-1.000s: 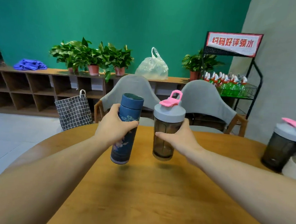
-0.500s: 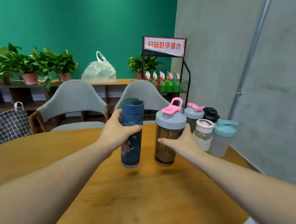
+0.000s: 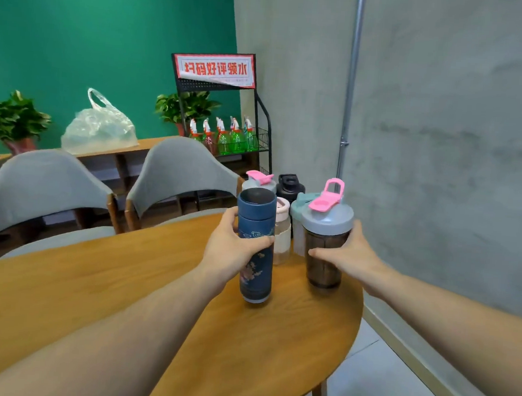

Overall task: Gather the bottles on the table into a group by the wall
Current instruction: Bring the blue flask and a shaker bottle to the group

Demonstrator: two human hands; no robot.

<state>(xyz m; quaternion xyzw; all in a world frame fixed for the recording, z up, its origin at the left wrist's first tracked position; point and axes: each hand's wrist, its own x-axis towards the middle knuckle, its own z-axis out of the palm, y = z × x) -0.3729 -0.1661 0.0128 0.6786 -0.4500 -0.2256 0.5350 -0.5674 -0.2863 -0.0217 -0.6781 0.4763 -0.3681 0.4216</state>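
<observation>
My left hand grips a tall dark blue patterned bottle, whose base is at or just above the round wooden table. My right hand holds a smoky shaker bottle with a grey lid and pink flip cap, its base near the table's right edge. Just behind them stands a cluster by the grey wall: a clear bottle with a pale pink lid, a teal-lidded shaker, a black-capped bottle and another pink-capped shaker, all partly hidden.
Two grey chairs stand at the table's far side. Behind them are a low wooden shelf with a plastic bag and potted plants, and a black rack of green bottles. The grey wall rises right of the table.
My view swung right and both hands carried their bottles to the right, up to the cluster by the grey wall. The two bottles now sit lower, at the table surface.
</observation>
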